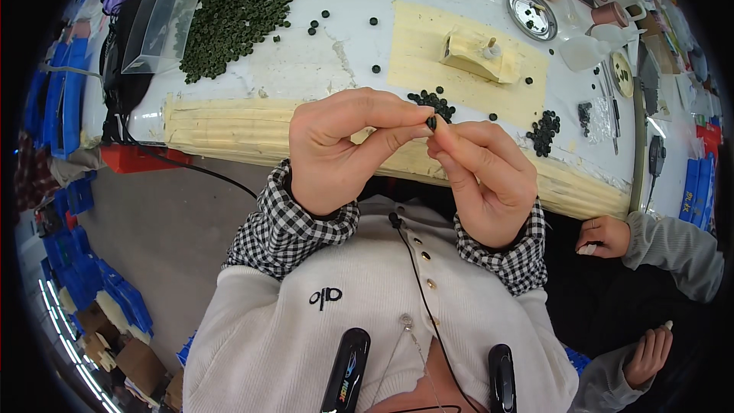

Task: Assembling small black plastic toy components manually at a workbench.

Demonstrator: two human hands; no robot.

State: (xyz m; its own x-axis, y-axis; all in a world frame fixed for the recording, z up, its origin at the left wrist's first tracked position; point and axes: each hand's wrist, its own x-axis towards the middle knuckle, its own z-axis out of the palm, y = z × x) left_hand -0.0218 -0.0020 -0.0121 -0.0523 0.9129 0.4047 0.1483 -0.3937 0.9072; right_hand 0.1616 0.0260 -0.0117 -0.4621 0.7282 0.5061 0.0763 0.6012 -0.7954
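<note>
My left hand (344,141) and my right hand (489,172) meet above the table's front edge. Between their thumbs and fingertips they pinch one small black round part (432,122), much of it covered by the fingers. Just behind my fingertips lies a little pile of similar black parts (437,103). To the right of my right hand is another small pile of black parts (544,134). Farther back, a block wrapped in yellow tape (480,57) with a small peg on top rests on a yellow-taped patch (413,46).
A large heap of dark green-black parts (237,11) covers the back left, beside a clear plastic bin (164,23). At the right stand a round metal dish (532,15) and a white squeeze bottle (585,52). Another person's hand (604,237) rests near the table's right front.
</note>
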